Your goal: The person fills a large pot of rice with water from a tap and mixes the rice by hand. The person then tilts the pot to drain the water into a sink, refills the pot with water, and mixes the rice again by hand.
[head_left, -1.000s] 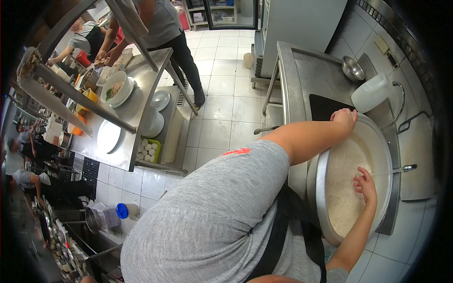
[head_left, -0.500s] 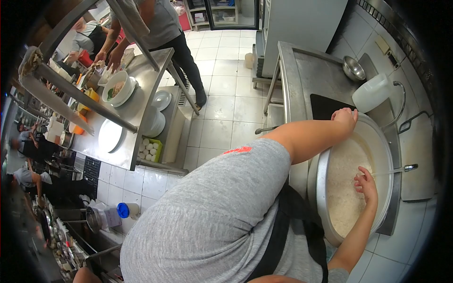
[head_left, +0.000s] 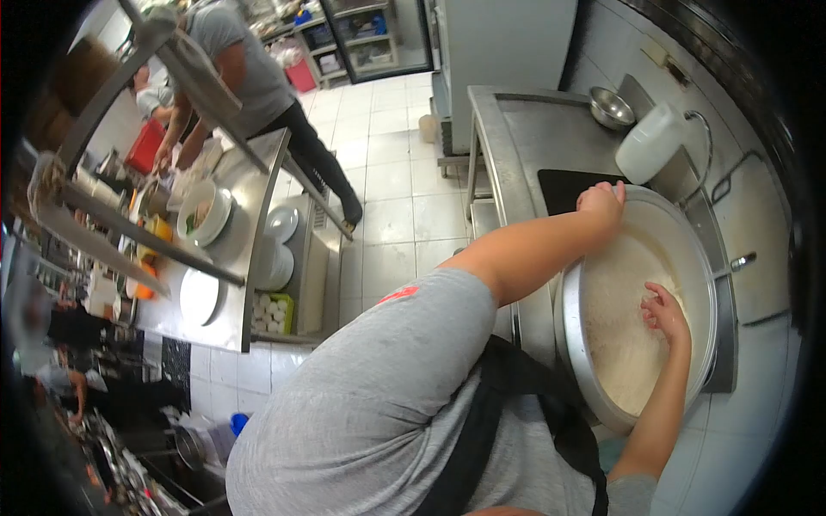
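One large, round, silver-rimmed pot [head_left: 578, 353] set by grey steel counter [head_left: 542, 129], filled with cloudy off-white contents [head_left: 615, 344]. Left hand [head_left: 602, 206] rested at pot's rim, fingers curled; whether rim is clasped cannot be told. Right hand [head_left: 664, 311] held half-open over contents, nothing visibly grasped.

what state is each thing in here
Large round silver-rimmed pot: uncovered, holding pale contents
Left hand: at pot's rim, fingers curled
Right hand: loosely open, holding nothing visible
Small round steel bowl: uncovered
White plastic jug: fill level unclear
Green rectangular basket: open-topped, holding white rounded items
White round bowl: uncovered, holding food
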{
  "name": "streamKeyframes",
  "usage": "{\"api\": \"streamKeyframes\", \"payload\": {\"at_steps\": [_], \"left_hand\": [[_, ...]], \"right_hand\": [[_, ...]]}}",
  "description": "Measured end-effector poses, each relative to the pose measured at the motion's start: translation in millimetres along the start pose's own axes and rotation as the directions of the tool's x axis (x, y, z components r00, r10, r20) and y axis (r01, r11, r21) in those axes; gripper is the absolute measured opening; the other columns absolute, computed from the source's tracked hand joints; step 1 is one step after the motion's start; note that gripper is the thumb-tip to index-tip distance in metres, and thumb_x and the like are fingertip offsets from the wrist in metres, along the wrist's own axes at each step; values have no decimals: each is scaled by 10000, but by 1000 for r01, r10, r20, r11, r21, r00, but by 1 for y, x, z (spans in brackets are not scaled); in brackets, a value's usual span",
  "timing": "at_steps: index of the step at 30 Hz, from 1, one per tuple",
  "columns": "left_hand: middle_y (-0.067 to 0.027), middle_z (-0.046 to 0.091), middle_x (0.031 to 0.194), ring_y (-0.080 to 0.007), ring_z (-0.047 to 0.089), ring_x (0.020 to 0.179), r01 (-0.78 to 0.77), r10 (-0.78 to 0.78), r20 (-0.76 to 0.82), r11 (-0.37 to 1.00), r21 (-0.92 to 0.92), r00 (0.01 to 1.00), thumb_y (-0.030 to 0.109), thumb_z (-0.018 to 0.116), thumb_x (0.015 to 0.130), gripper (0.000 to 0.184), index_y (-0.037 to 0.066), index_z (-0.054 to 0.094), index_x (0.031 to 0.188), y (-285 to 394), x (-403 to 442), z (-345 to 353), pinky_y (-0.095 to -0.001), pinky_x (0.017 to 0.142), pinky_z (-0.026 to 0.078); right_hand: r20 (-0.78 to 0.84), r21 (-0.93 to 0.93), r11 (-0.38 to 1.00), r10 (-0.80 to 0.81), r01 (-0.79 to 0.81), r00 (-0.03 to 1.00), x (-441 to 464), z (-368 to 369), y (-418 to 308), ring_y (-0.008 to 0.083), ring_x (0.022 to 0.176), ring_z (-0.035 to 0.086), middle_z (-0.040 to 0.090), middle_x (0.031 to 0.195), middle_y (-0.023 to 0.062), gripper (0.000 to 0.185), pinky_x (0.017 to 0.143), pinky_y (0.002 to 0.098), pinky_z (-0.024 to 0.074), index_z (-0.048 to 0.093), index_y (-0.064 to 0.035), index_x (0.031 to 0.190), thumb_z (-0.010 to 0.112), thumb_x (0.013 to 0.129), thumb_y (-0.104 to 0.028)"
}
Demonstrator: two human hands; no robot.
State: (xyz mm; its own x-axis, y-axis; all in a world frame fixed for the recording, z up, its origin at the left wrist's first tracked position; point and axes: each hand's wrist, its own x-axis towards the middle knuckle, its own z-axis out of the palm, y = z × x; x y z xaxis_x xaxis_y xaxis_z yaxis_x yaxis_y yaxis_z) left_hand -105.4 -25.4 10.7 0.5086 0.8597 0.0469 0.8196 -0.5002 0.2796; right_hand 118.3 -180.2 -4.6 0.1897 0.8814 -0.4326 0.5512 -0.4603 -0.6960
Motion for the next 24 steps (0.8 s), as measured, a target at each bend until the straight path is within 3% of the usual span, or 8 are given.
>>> {"api": "streamKeyframes", "payload": {"at_steps": [11, 13, 15, 16, 17, 19, 22, 24], "left_hand": [[-256, 515, 1132, -333, 613, 932, -94, 89, 35, 978, 187, 995, 189, 492, 812, 691, -10, 191, 1402, 1, 0, -6, -372, 743, 526], [-263, 525, 1125, -355, 628, 894, -107, 100, 43, 970, 220, 994, 186, 476, 819, 657, -23, 211, 1382, 2, -4, -12, -399, 748, 527], [-272, 528, 1134, -365, 622, 926, -127, 128, 11, 969, 214, 992, 189, 484, 807, 686, -18, 191, 1391, -1, 2, -4, -412, 748, 528], [-268, 516, 1160, -373, 603, 972, -107, 103, 30, 974, 201, 994, 185, 487, 798, 707, -5, 175, 1403, 0, 3, -4, -427, 779, 517], [-261, 502, 1184, -375, 584, 1011, -121, 118, 30, 981, 151, 993, 198, 496, 788, 732, 9, 163, 1412, -1, 5, -3, -446, 815, 500], [-259, 490, 1199, -377, 572, 1033, -97, 85, 74, 978, 183, 994, 218, 543, 765, 779, 42, 156, 1418, 2, 5, -6, -456, 839, 488], [-257, 490, 1205, -382, 561, 1050, -110, 109, 20, 975, 195, 994, 232, 642, 713, 868, 65, 157, 1414, 3, 12, 2, -437, 849, 487], [-260, 492, 1208, -385, 557, 1050, -111, 108, 29, 979, 168, 994, 247, 678, 691, 908, 66, 158, 1413, 5, 12, 3, -429, 853, 483]], "right_hand": [[-49, 171, 980, 115, -105, 992, 18, -23, 41, 105, 546, 494, 549, 750, 21, 407, 455, 249, 408, 489, -105, 1237, 570, 844, -176], [-153, 178, 984, 47, -19, 987, 36, -32, 66, 108, 501, 475, 550, 714, 18, 369, 447, 262, 400, 501, -95, 1221, 540, 860, -167], [-451, 207, 965, -52, 161, 891, 52, -36, 80, 101, 479, 475, 534, 600, 10, 164, 448, 265, 394, 622, -65, 914, 527, 880, -194], [-543, 213, 964, -20, 160, 840, 32, -36, 53, 95, 482, 481, 526, 568, 4, 215, 455, 256, 397, 613, -55, 797, 545, 883, -240], [-528, 299, 919, -63, 255, 847, 32, -46, 58, 97, 513, 501, 547, 612, 11, 206, 481, 252, 423, 608, -48, 821, 550, 889, -233], [-551, 613, 647, -61, 453, 832, 27, -52, 58, 128, 640, 563, 585, 761, 36, 132, 590, 272, 491, 575, -31, 958, 541, 893, -140], [-510, 766, 270, -298, 584, 807, 11, -65, 48, 186, 850, 606, 619, 917, 85, 186, 807, 332, 501, 564, -3, 1050, 524, 893, -94], [-552, 777, 155, -297, 610, 779, 4, -67, 40, 208, 919, 601, 622, 981, 101, 216, 864, 355, 484, 560, 1, 1083, 526, 886, -80]]}}
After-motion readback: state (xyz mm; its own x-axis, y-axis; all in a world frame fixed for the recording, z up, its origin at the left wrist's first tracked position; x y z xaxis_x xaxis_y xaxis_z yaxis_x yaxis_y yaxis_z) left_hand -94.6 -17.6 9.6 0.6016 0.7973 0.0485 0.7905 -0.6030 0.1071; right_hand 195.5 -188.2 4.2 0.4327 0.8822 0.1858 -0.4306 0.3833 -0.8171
